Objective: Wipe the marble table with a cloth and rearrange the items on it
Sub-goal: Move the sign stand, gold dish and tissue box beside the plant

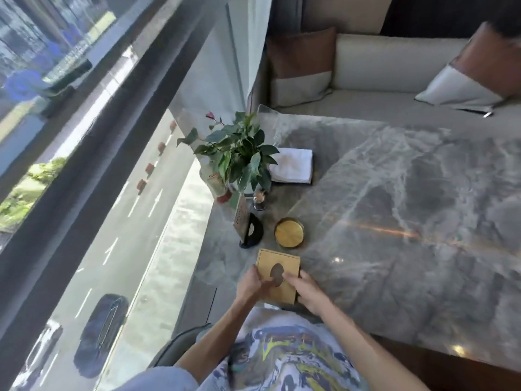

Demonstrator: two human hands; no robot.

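Observation:
A square wooden tissue box (282,262) with a dark oval slot sits near the front left corner of the grey marble table (394,207). My left hand (252,285) grips its left side and my right hand (308,293) grips its right side. A folded white cloth (293,165) lies flat further back, beside a potted green plant (239,156). Between them and the box stand a round gold dish (289,232), a small sign on a black stand (248,224) and a small glass jar (259,199).
A large window (84,165) runs along the table's left edge, with a street far below. A beige sofa (394,69) with brown and white cushions (301,66) stands behind the table. The table's right half shows bare marble.

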